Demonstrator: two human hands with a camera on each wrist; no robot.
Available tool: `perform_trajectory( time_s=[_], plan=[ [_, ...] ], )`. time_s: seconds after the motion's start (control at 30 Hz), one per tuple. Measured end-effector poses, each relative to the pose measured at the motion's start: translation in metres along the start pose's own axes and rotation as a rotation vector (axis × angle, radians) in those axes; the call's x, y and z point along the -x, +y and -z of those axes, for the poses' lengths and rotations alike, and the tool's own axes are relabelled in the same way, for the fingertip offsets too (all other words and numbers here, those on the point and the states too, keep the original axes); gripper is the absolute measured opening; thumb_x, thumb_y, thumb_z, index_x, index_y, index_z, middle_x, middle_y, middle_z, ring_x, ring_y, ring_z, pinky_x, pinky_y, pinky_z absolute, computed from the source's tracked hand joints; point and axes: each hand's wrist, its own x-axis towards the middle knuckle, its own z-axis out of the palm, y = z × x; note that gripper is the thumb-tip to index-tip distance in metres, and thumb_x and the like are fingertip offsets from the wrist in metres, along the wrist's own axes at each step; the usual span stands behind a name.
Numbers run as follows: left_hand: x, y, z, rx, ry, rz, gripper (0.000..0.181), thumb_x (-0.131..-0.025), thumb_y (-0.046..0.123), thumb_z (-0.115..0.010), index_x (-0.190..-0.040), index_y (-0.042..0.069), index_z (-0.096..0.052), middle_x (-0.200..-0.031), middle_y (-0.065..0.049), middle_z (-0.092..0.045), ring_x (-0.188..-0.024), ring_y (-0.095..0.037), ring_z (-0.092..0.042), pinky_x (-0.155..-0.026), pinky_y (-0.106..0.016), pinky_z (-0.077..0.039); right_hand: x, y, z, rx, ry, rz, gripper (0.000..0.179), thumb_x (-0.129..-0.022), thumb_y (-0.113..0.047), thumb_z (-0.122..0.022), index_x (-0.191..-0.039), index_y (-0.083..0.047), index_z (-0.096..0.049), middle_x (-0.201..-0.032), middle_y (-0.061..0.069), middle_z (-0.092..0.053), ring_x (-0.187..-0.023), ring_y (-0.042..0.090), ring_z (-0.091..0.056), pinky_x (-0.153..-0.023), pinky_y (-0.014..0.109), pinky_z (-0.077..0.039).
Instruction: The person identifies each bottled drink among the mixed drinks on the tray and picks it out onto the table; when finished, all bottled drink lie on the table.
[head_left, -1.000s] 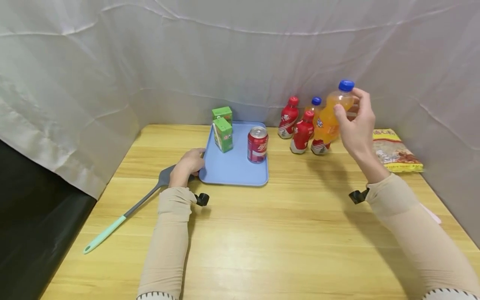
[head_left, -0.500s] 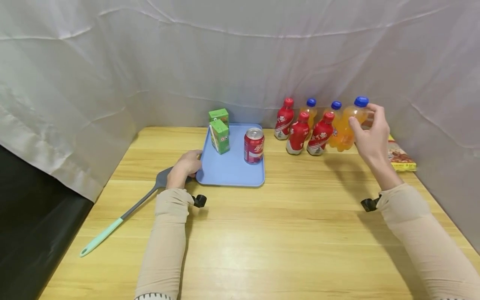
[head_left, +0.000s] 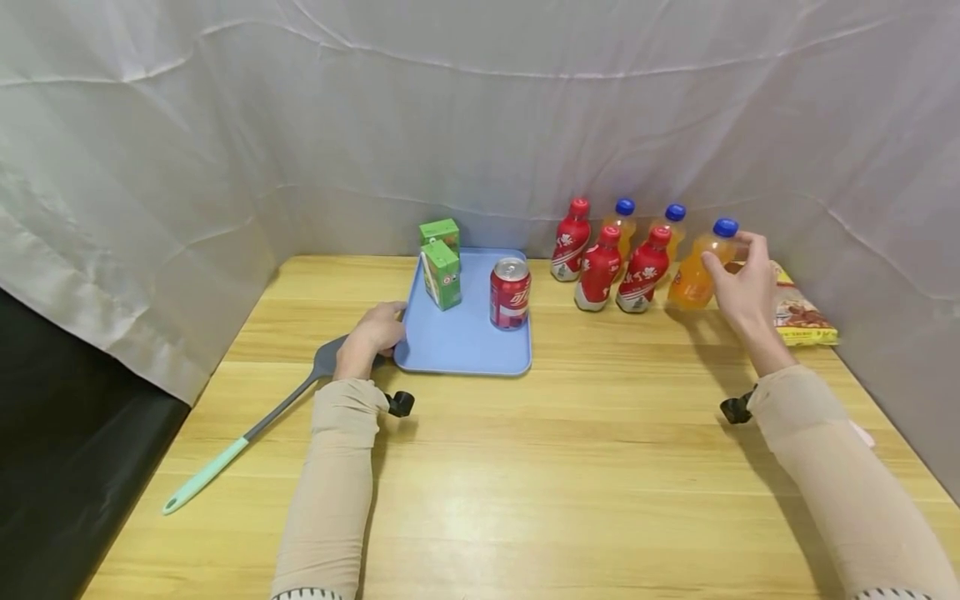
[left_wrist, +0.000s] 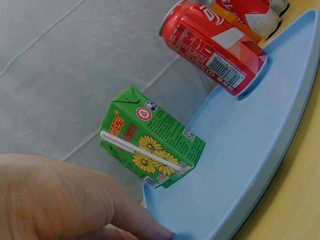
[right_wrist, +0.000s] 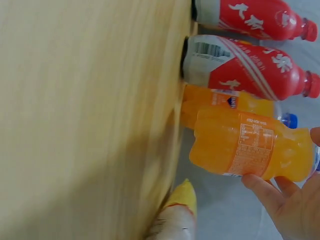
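Note:
My right hand (head_left: 748, 287) grips an orange soda bottle (head_left: 692, 279) with a blue cap, fingers and thumb round its upper part. The bottle leans slightly, its base close over the table, as the right wrist view also shows. Left of it are several red soda bottles (head_left: 643, 271) with two more orange soda bottles (head_left: 670, 223) behind them. My left hand (head_left: 372, 336) holds the left rim of a blue tray (head_left: 465, 354), one fingertip over the edge in the left wrist view. On the tray stand a red soda can (left_wrist: 215, 47) and a green drink carton (left_wrist: 152, 142) with a straw.
A second green carton (head_left: 441, 232) stands at the tray's back left corner. A turner (head_left: 247, 437) with a mint handle lies left, its grey head beside my left hand. A yellow food bag (head_left: 802, 312) lies behind my right hand. Grey cloth (head_left: 480, 125) hangs along the back.
My right hand has carried the orange soda bottle right and down, from behind the red bottles to the right end of the row. The left hand stays at the tray.

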Motion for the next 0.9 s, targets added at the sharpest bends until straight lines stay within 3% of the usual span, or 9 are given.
perform_trajectory(
  time_s=[0.17,0.47,0.57,0.67,0.77,0.9],
  plan=[
    [0.0,0.002,0.0,0.007,-0.007,0.003,0.068,-0.101,0.003,-0.042,-0.168,0.009,-0.026,-0.167,-0.023,-0.037,-0.099,-0.027,-0.065,-0.069,-0.027,-0.058,-0.003,0.011,-0.004,0.013,-0.012,-0.018,0.071,-0.102,-0.054,-0.06,-0.157,-0.014,-0.04,-0.138,0.016,-0.059,-0.099,0.003,-0.055,-0.08,0.013,-0.043],
    [-0.001,0.005,-0.001,0.006,-0.023,-0.004,0.069,-0.101,0.003,-0.042,-0.168,0.009,-0.026,-0.167,-0.023,-0.038,-0.091,-0.025,-0.064,-0.07,-0.029,-0.057,-0.001,0.022,-0.008,-0.041,-0.016,-0.012,0.068,-0.102,-0.045,-0.063,-0.155,-0.009,-0.04,-0.136,0.013,-0.056,-0.092,-0.007,-0.049,-0.083,0.01,-0.045],
    [-0.003,0.006,-0.001,0.002,-0.021,-0.001,0.069,-0.101,0.003,-0.041,-0.168,0.009,-0.025,-0.167,-0.023,-0.037,-0.093,-0.025,-0.064,-0.069,-0.028,-0.057,-0.002,0.021,-0.009,-0.042,-0.026,-0.024,0.068,-0.104,-0.044,-0.062,-0.156,-0.008,-0.038,-0.141,0.017,-0.055,-0.099,0.0,-0.054,-0.09,0.015,-0.049],
    [-0.004,0.007,-0.001,-0.005,-0.015,0.007,0.068,-0.103,0.005,-0.041,-0.168,0.01,-0.025,-0.168,-0.022,-0.036,-0.098,-0.026,-0.064,-0.069,-0.027,-0.056,-0.004,0.019,-0.008,-0.051,-0.054,-0.033,0.069,-0.105,-0.045,-0.059,-0.158,-0.008,-0.034,-0.148,0.022,-0.052,-0.116,0.018,-0.059,-0.106,0.03,-0.053],
    [-0.005,0.007,-0.001,-0.015,-0.014,0.012,0.067,-0.103,0.005,-0.04,-0.168,0.01,-0.025,-0.168,-0.022,-0.036,-0.101,-0.028,-0.063,-0.069,-0.027,-0.054,-0.005,0.017,-0.005,-0.078,-0.108,-0.049,0.074,-0.105,-0.046,-0.056,-0.161,-0.008,-0.028,-0.156,0.026,-0.045,-0.136,0.037,-0.054,-0.119,0.048,-0.047],
    [-0.003,0.006,-0.003,-0.036,-0.024,0.017,0.067,-0.103,0.005,-0.038,-0.169,0.009,-0.024,-0.17,-0.022,-0.033,-0.108,-0.03,-0.062,-0.071,-0.027,-0.054,0.0,0.012,-0.003,-0.127,-0.111,-0.087,0.082,-0.103,-0.05,-0.059,-0.165,-0.013,-0.02,-0.167,0.023,-0.033,-0.155,0.04,-0.037,-0.129,0.053,-0.032]
  ],
)
